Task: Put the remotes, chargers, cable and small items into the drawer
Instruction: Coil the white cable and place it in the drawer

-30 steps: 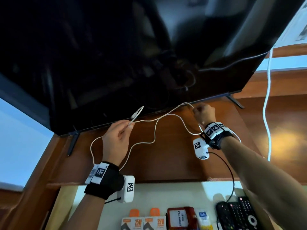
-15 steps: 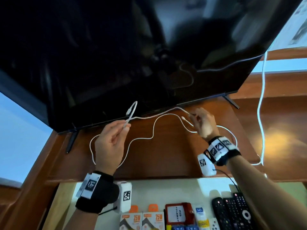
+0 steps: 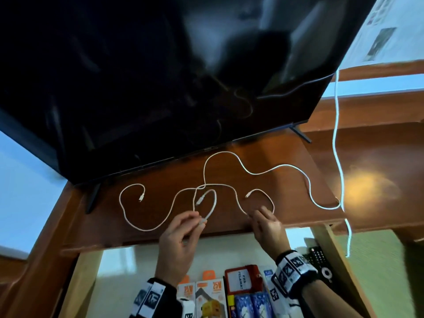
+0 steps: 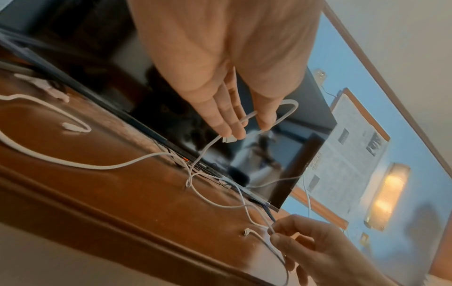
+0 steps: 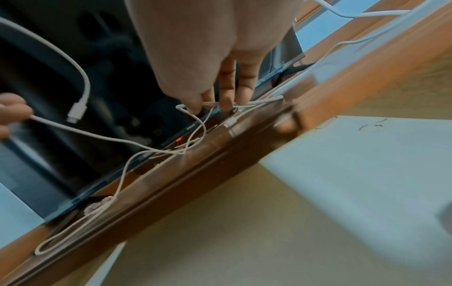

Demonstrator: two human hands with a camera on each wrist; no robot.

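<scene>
A long thin white cable [image 3: 220,153] lies in loose loops on the brown wooden TV stand [image 3: 286,157]. My left hand [image 3: 198,220] pinches it near the stand's front edge, by a small white joint, with one plug end looping above the fingers. In the left wrist view, the left hand [image 4: 247,129] holds the cable [image 4: 80,166] off the wood. My right hand [image 3: 252,214] pinches another stretch a little to the right. In the right wrist view, its fingertips [image 5: 210,105] hold the cable [image 5: 97,135] just above the stand's edge.
A large black TV [image 3: 160,76] on feet [image 3: 93,198] fills the back of the stand. The open drawer [image 3: 128,260] below holds charger boxes [image 3: 210,292], a red holder [image 3: 243,280] and black remotes [image 3: 319,258]. A thicker white cord [image 3: 337,134] hangs at the right.
Both hands have drawn back from under the TV to the stand's front edge, still pinching the cable. The cable's loops now lie wider across the wood.
</scene>
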